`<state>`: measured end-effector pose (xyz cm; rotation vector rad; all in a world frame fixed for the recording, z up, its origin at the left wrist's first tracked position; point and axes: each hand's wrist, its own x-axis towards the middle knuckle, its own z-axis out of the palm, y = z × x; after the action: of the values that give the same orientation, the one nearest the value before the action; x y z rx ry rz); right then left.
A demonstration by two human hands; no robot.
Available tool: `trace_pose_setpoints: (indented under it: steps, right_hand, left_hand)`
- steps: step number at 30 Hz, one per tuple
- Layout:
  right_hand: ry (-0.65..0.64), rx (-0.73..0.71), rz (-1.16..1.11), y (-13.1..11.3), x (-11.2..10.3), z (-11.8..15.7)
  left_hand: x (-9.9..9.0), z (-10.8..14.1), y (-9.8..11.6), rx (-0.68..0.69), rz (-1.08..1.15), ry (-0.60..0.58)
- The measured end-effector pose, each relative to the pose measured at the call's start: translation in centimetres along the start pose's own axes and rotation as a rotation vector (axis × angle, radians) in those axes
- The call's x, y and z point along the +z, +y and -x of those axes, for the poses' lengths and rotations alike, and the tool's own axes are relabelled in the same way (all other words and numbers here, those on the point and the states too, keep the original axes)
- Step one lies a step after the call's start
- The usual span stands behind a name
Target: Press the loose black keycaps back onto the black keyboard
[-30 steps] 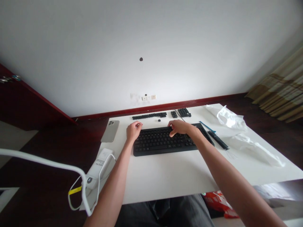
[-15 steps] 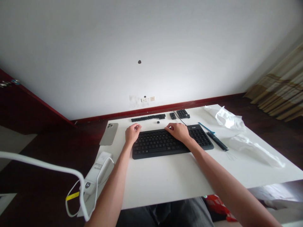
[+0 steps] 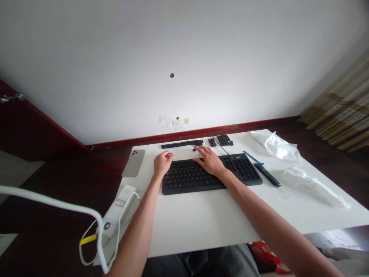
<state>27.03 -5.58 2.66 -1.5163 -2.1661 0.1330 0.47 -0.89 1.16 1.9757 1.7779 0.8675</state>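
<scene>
— Two hands on black keyboard, centre of white table?
— Left hand curled loosely at left end; right hand spread flat, reaching toward lone keycap beyond.

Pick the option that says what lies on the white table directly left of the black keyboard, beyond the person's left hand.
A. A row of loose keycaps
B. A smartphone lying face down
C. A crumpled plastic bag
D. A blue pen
B. The smartphone lies camera side up at the table's left edge, left of the left hand and the keyboard; pen, bag and keycaps lie elsewhere.
</scene>
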Motion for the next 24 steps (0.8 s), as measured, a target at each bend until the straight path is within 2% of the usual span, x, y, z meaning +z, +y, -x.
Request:
trace_pose_setpoints:
  steps: [5,8,16,24]
  right_hand:
    - [-0.131,0.036,0.099,0.3,0.4,-0.1]
    - [-0.155,0.050,0.113,0.4,0.7,-0.1]
    - [0.025,-0.009,-0.065,0.8,0.5,-0.3]
    - [0.047,0.194,-0.113,2.4,0.0,-0.9]
  left_hand:
    - [-0.1,0.0,0.0,0.008,-0.009,-0.001]
    - [-0.1,0.0,0.0,0.009,-0.009,-0.002]
    - [0.0,0.1,-0.2,0.014,0.025,0.003]
    - [0.0,0.0,-0.1,0.004,0.013,-0.002]
